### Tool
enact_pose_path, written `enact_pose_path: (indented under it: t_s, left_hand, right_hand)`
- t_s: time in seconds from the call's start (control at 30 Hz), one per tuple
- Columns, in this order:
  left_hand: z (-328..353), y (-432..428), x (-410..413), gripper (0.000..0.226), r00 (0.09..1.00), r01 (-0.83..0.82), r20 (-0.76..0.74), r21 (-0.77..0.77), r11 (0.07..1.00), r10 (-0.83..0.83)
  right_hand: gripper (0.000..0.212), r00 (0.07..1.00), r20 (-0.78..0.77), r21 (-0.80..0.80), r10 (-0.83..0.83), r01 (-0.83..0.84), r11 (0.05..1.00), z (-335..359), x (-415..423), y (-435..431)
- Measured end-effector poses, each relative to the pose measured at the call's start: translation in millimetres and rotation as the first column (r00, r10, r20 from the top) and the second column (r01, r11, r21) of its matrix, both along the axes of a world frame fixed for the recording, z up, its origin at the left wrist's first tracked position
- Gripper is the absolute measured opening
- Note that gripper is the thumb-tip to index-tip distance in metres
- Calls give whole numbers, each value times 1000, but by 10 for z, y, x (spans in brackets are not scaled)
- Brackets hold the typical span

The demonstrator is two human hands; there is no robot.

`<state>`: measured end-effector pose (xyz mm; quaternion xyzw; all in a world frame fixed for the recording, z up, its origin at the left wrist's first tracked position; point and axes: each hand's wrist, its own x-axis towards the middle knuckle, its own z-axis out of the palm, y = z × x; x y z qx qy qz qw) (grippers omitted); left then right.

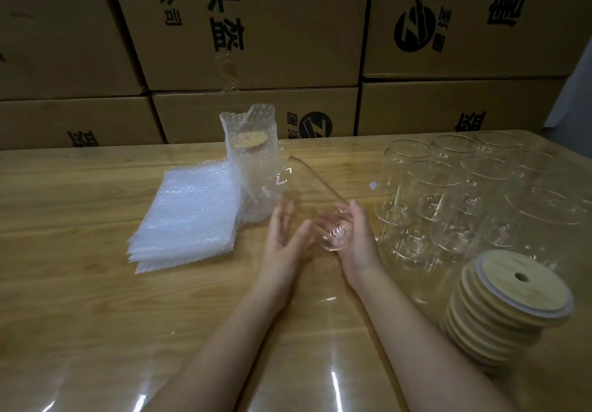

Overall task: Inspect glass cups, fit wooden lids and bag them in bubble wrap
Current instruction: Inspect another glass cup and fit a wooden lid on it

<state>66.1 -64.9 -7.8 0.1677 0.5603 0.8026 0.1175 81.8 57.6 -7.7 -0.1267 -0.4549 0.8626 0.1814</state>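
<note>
The glass cup [309,193] is held tilted at centre, mouth toward the far left; the right hand [355,235] cups its base with curled fingers; the left hand [285,235] lies straight-fingered beside it, contact unclear; smooth glass looks light, slippery, breakable, best gripped round the wall; just behind, an upright bubble-wrap bag [253,187] holds a lidded cup [249,141]; the spare cups [426,193] at right stand empty.
</note>
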Motion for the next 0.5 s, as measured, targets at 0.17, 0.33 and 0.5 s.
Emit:
enact_pose_path:
  t_s: [0.17, 0.33, 0.5]
  left_hand:
    - [-74, 86, 45, 90, 990, 67, -117, -132, 989, -82]
    - [-45, -29, 17, 86, 992, -13, -125, -87, 996, 2]
    - [-40, -36, -10, 69, 954, -183, -261, -111, 977, 149]
  right_hand:
    - [41, 1000, 8, 3, -15, 15, 1000, -32, 13, 17]
    - [57, 999, 31, 432, -45, 28, 902, -67, 47, -146]
    - [52, 999, 18, 586, -40, 22, 810, -89, 73, -244]
